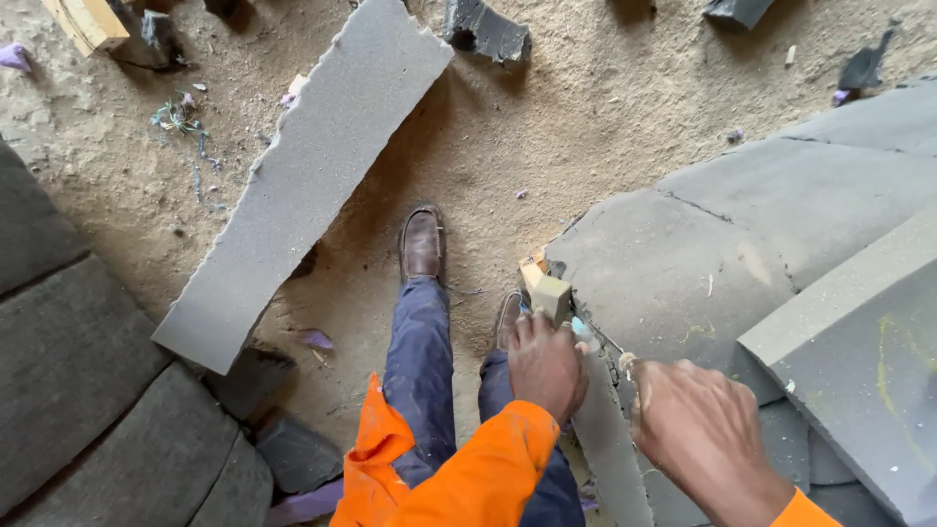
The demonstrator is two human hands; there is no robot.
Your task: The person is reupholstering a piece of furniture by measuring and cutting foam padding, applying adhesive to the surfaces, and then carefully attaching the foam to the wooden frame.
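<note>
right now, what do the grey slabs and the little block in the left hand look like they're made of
Grey sheet under both hands: looks like foam, matte and finely porous, with cracks and a torn edge. Loose grey strip: seemingly the same foam, its long edge ragged. Small block in the left hand: pale tan with squared faces, probably wood, though dense foam cannot be ruled out. The right hand presses on the sheet.

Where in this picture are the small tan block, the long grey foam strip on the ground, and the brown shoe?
Small tan block point(550, 296), head view: its pale side face, above the left hand point(545, 365).
Long grey foam strip point(312, 166), head view: middle of its flat top.
Brown shoe point(422, 243), head view: its upper.
</note>
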